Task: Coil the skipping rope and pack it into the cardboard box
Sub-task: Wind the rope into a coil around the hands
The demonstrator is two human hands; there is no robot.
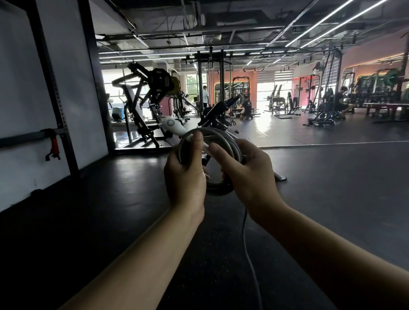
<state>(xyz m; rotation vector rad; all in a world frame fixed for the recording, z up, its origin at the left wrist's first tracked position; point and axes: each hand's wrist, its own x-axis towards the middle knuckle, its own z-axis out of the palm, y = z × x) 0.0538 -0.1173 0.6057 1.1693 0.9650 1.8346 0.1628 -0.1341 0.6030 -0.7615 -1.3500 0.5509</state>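
At the centre of the frame the left hand [184, 172] is gripping one side of the coiled skipping rope [219, 153], its thumb pressing down across the upper loops, while the right hand [248, 173] is curling its fingers round the opposite side, the two hands sitting close together with the coil between them. A white handle [174, 125] is sticking up and to the left out of the bundle, above the left thumb. A loose tail of rope [250, 254] is hanging from under the right hand toward the bottom of the frame, so the coiling looks unfinished. The cord seems thin, light and springy, likely to unwind if released; pinching across all the loops at once, near the handle, should keep it tidy. The cardboard box is not showing anywhere. Beyond the hands, the dark rubber floor [80, 215] is spreading out, a white wall [8, 97] is filling the upper left, and weight machines [149, 98] are standing in the bright middle distance.
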